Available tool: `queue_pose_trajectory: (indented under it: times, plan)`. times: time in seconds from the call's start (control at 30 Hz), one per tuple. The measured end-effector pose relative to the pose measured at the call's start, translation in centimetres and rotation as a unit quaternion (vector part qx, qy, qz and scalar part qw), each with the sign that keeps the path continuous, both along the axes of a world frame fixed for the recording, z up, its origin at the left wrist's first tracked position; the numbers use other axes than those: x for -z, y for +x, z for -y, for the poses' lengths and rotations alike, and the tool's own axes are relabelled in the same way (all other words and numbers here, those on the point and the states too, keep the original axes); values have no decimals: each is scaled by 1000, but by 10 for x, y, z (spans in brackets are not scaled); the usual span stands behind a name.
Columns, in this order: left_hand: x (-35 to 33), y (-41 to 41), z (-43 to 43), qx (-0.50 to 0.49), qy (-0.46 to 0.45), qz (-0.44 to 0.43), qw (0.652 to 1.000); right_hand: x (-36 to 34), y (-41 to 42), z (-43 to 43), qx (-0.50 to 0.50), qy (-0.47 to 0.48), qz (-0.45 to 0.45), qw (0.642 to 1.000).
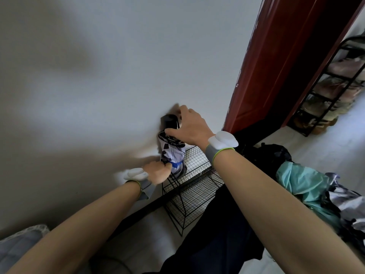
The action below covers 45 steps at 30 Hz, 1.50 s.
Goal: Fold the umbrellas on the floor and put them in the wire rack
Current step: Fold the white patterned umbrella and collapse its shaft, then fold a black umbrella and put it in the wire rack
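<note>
A black wire rack (193, 194) stands against the white wall (118, 76), with loose umbrellas (302, 182) heaped to its right. A folded patterned umbrella (173, 153) stands upright at the rack's far left end. The right hand (189, 127) curls round its handle, and the left hand (158, 172) grips its lower end.

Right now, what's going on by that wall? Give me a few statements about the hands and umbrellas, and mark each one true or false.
1. The left hand and right hand both hold the folded umbrella. True.
2. The wire rack is white. False: it is black.
3. The folded umbrella's black handle is at its upper end. True.
4. No other umbrella remains on the floor. False: a teal umbrella lies to the right.
</note>
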<state>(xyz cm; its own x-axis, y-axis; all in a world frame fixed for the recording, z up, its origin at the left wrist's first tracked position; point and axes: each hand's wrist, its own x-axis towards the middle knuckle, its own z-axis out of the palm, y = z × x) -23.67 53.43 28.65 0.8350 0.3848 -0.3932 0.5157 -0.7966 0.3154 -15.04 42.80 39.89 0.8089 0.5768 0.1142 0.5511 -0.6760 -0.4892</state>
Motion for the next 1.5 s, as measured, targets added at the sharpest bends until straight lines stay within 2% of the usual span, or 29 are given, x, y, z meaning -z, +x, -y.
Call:
queue_pose_trajectory:
  times: [0.1, 0.43, 0.53, 0.6, 0.67, 0.77, 0.83, 0.9, 0.97, 1.03, 1.1, 1.17, 1.3, 1.5]
  plan:
    - [0, 2, 4, -31, 25, -1, 999, 1, -1, 0, 9, -5, -24, 1000]
    - [-9, -1, 7, -65, 10, -24, 998, 0, -4, 4, 5, -12, -29, 1000]
    - [-8, 1, 5, -81, -45, -62, 994, 0, -2, 9, 0, -3, -42, 999]
    - [-13, -2, -2, -36, -85, -120, 988, -1, -1, 17, -1, 10, -53, 999]
    - [-23, -5, -7, 30, -79, -163, 983, -1, 1, 26, 1, 32, -54, 998]
    - [-53, -5, 6, 133, -61, -269, 952, 6, 5, 46, 19, 37, -17, 999]
    - [-73, 1, 23, 186, -74, -229, 953, 16, 9, 66, 41, 2, 17, 999]
    - [-88, 9, 43, 265, -72, -127, 953, 29, 13, 96, 75, -22, 33, 996]
    - [-96, 20, 68, 339, -16, -7, 940, 44, 15, 135, 130, -22, 28, 991]
    - [-104, 36, 98, 369, 18, 111, 923, 56, 13, 178, 187, -30, 12, 982]
    - [-109, 55, 132, 381, -2, 177, 907, 69, 11, 223, 239, -39, -12, 970]
    - [-109, 79, 164, 401, -15, 177, 899, 86, 8, 268, 285, -52, -47, 956]
    - [-90, 127, 222, 437, -5, 109, 893, 119, 5, 334, 359, -73, -98, 925]
    - [-26, 180, 309, 487, 19, -51, 872, 179, 13, 408, 410, -115, -203, 882]
